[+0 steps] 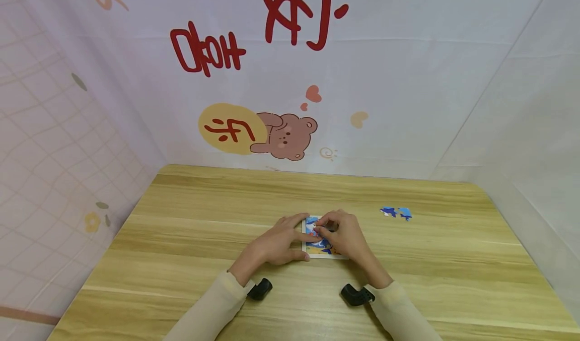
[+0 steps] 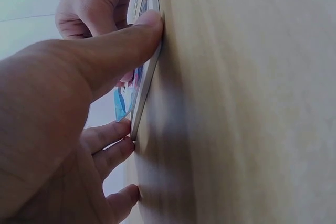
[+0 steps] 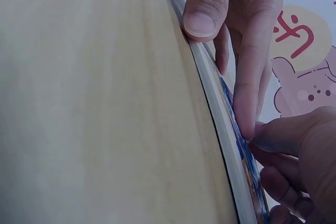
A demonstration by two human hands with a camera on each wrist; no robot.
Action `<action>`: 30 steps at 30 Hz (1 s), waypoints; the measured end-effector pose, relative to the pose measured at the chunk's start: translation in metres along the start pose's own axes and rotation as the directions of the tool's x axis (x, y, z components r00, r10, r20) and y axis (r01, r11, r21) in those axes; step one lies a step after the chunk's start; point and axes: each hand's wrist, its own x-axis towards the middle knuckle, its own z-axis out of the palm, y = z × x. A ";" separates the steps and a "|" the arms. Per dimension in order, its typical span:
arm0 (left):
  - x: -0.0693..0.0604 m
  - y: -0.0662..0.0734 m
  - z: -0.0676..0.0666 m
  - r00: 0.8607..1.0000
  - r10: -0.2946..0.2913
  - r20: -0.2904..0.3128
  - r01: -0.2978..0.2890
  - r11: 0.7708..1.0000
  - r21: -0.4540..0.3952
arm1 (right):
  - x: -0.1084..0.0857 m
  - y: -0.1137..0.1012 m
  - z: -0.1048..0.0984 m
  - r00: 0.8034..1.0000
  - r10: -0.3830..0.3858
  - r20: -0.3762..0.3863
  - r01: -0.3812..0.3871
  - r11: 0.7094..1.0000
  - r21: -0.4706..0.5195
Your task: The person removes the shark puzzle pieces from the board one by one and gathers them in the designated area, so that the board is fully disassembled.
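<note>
A small jigsaw puzzle with a blue and yellow picture and a pale border lies flat on the table. Over its left side rests my left hand, with the fingers spread. The left thumb lies along the near edge, and the index finger reaches across the picture. My right hand is over the right part, thumb and index finger pinching a puzzle piece near the upper left. That piece stands tilted in the left wrist view. The fingers cover much of the picture.
Loose blue puzzle pieces lie to the right, farther back on the wooden table. A white cloth wall with red lettering and a printed bear rises behind the table. Side cloths flank it.
</note>
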 end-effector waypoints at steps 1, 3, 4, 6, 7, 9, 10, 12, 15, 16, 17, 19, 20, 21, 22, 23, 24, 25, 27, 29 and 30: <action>0.000 0.000 0.000 1.000 0.001 0.001 -0.001 1.000 -0.001 | 0.000 -0.001 0.000 1.000 0.013 0.003 -0.013 1.000 0.011; 0.000 0.000 0.000 1.000 0.005 0.000 -0.005 1.000 -0.002 | 0.000 -0.002 0.000 0.999 0.034 0.009 -0.034 0.999 0.033; 0.000 0.000 0.000 1.000 0.006 0.001 -0.006 1.000 -0.006 | 0.000 -0.002 0.000 0.999 0.040 0.011 -0.041 0.998 0.045; 0.000 -0.001 0.000 1.000 0.012 0.000 -0.012 1.000 -0.006 | 0.001 -0.002 0.000 0.999 0.047 0.016 -0.048 0.996 0.069; 0.000 -0.001 0.000 1.000 0.014 0.001 -0.014 1.000 -0.005 | 0.001 -0.002 0.000 0.999 0.049 0.018 -0.050 0.996 0.078; 0.000 -0.001 0.000 1.000 0.017 0.001 -0.017 1.000 0.001 | 0.001 -0.001 0.001 0.999 0.047 0.020 -0.049 0.995 0.092; 0.001 -0.001 0.000 1.000 0.022 -0.002 -0.022 1.000 0.009 | 0.001 -0.001 0.001 0.999 0.046 0.022 -0.048 0.994 0.096; 0.001 -0.002 0.001 1.000 0.022 -0.001 -0.022 1.000 0.016 | 0.001 -0.001 0.001 0.999 0.047 0.025 -0.050 0.994 0.093; 0.001 -0.002 0.001 1.000 0.015 -0.001 -0.015 1.000 0.014 | 0.000 -0.001 -0.001 0.998 0.058 0.031 -0.061 0.995 0.084; 0.001 -0.002 0.001 1.000 0.013 -0.004 -0.013 1.000 0.014 | 0.000 -0.001 -0.002 0.998 0.060 0.031 -0.063 0.994 0.084; 0.001 -0.001 0.001 1.000 0.009 -0.001 -0.009 1.000 0.009 | 0.000 -0.001 -0.003 0.998 0.063 0.029 -0.065 0.995 0.080; 0.000 -0.001 0.001 1.000 0.008 -0.002 -0.008 1.000 0.012 | 0.001 0.000 -0.005 0.998 0.067 0.021 -0.068 0.995 0.076; 0.000 -0.001 0.001 1.000 0.008 -0.002 -0.008 1.000 0.013 | 0.001 0.000 -0.007 0.997 0.070 0.016 -0.071 0.995 0.074; 0.000 0.000 0.001 1.000 0.008 -0.002 -0.008 1.000 0.014 | 0.001 0.001 -0.008 0.997 0.073 0.010 -0.074 0.995 0.069; 0.000 0.000 0.001 1.000 0.009 -0.003 -0.008 1.000 0.016 | 0.001 0.002 -0.010 0.997 0.078 0.004 -0.078 0.995 0.068; 0.000 0.000 0.001 1.000 0.007 -0.002 -0.007 1.000 0.015 | 0.001 0.002 -0.012 0.996 0.085 0.002 -0.085 0.994 0.064; 0.000 0.000 0.001 1.000 0.005 -0.004 -0.005 1.000 0.015 | 0.002 0.003 -0.014 0.996 0.091 0.000 -0.091 0.994 0.060; 0.001 0.000 0.002 1.000 0.003 -0.005 -0.003 1.000 0.014 | 0.002 0.004 -0.017 0.995 0.097 0.000 -0.097 0.994 0.057; 0.000 0.000 0.002 1.000 -0.005 -0.005 0.005 1.000 0.008 | 0.002 0.006 -0.022 0.993 0.118 -0.001 -0.118 0.992 0.054; 0.000 0.000 0.002 1.000 -0.012 -0.005 0.013 1.000 0.008 | 0.003 0.008 -0.026 0.991 0.137 -0.003 -0.137 0.989 0.056; 0.000 0.000 0.002 1.000 -0.015 -0.005 0.015 1.000 0.008 | 0.003 0.009 -0.028 0.990 0.144 -0.006 -0.143 0.988 0.056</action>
